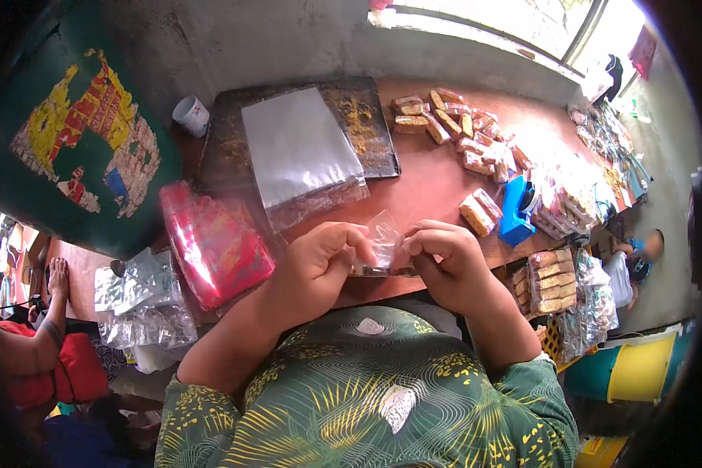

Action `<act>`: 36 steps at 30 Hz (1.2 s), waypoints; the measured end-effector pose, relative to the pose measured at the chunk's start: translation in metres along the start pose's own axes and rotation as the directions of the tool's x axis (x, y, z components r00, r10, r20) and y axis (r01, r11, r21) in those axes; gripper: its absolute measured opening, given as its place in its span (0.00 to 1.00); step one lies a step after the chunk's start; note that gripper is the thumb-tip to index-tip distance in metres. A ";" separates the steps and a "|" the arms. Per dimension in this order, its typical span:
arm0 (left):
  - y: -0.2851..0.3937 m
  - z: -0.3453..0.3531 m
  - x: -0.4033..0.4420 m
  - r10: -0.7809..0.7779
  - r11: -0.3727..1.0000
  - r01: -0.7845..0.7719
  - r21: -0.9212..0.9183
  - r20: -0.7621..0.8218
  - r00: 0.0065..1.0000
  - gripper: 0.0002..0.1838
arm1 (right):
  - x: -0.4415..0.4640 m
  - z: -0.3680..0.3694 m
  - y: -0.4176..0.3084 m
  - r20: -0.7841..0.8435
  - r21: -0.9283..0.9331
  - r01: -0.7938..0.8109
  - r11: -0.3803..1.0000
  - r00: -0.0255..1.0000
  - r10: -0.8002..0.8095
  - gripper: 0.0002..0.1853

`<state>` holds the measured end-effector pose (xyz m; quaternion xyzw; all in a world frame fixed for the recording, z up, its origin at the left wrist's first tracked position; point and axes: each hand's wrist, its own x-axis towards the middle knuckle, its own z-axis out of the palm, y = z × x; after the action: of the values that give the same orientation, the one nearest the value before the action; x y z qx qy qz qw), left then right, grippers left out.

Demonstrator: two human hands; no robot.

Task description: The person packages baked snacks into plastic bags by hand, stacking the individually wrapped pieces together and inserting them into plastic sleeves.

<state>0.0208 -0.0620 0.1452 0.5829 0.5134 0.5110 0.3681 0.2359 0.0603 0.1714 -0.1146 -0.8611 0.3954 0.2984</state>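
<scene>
Between my two hands is a small clear plastic bag (384, 238), held up near the table's front edge. My left hand (327, 253) pinches its left side, and my right hand (443, 257) pinches its right side. What lies at the bottom of the bag is too small to make out. Behind my left hand, a stack of clear plastic sheets or bags (300, 148) rests on a dark, stained tray (230, 109). Wrapped bars (480, 212) and a blue tape dispenser (516, 210) are to the right of my right hand.
A red plastic package (214, 246) and clear bags (144, 300) lie at left. A white cup (191, 116) stands by a green drum (70, 148). Wrapped bars (444, 117) are piled behind; more fill a container (552, 282) at right. People are at both sides.
</scene>
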 end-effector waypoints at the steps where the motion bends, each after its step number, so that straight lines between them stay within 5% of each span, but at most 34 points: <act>1: 0.002 0.000 0.002 -0.051 0.997 0.051 -0.063 -0.003 0.999 0.09 | 0.001 -0.001 -0.004 0.008 -0.015 -0.035 0.999 0.999 0.035 0.09; 3: 0.010 0.002 0.004 -0.152 0.970 0.150 -0.190 0.004 0.988 0.12 | 0.001 -0.003 -0.012 0.021 -0.046 -0.104 0.994 0.994 0.105 0.14; 6: 0.012 0.006 0.003 0.020 0.998 -0.015 0.054 -0.079 0.997 0.15 | 0.003 0.005 -0.022 -0.057 -0.071 -0.183 0.981 0.982 0.179 0.18; 9: 0.023 -0.003 0.010 0.088 0.838 -0.066 0.542 -0.014 0.996 0.13 | 0.007 0.010 -0.019 -0.116 -0.345 0.013 0.939 0.992 -0.056 0.13; 12: 0.026 0.000 0.012 0.288 0.751 -0.176 0.636 -0.076 0.955 0.10 | 0.011 0.001 -0.027 -0.066 -0.600 0.061 0.798 0.990 -0.125 0.09; 13: 0.020 -0.002 0.015 0.355 0.750 -0.254 0.610 -0.049 0.934 0.09 | 0.014 0.001 -0.029 -0.098 -0.631 0.087 0.771 0.977 -0.189 0.06; 16: 0.007 -0.003 0.015 0.141 0.929 -0.117 0.351 -0.043 0.989 0.08 | 0.009 0.000 -0.003 -0.075 -0.284 0.004 0.959 0.997 -0.027 0.06; 17: 0.009 -0.002 0.013 0.152 0.918 -0.117 0.378 -0.062 0.986 0.06 | 0.005 0.001 -0.002 -0.086 -0.158 -0.124 0.980 0.990 0.111 0.06; 20: 0.008 0.003 0.014 -0.192 0.976 0.181 -0.121 -0.089 0.977 0.05 | 0.007 0.007 -0.006 -0.096 0.124 -0.432 0.894 0.891 0.444 0.08; 23: 0.002 0.004 0.015 -0.172 0.912 0.129 -0.389 -0.076 0.982 0.06 | 0.008 0.009 0.011 -0.159 0.033 -0.186 0.982 0.969 0.189 0.03; 26: 0.003 -0.006 0.015 0.009 1.000 -0.009 0.007 -0.053 0.999 0.08 | 0.012 -0.001 0.011 -0.034 -0.210 0.019 0.977 0.999 -0.027 0.05; 32: 0.014 0.001 0.016 0.017 0.983 0.000 0.184 -0.091 0.996 0.12 | 0.019 -0.001 -0.011 -0.068 -0.207 -0.133 0.969 0.990 0.121 0.11; 36: 0.017 -0.004 0.023 0.149 0.847 -0.115 0.519 -0.025 0.989 0.13 | 0.019 0.001 -0.011 -0.035 -0.328 -0.104 0.939 0.995 0.098 0.12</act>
<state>0.0191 -0.0435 0.1673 0.6773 0.6018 0.3973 0.1459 0.2209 0.0607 0.1876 -0.2106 -0.9052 0.2597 0.2622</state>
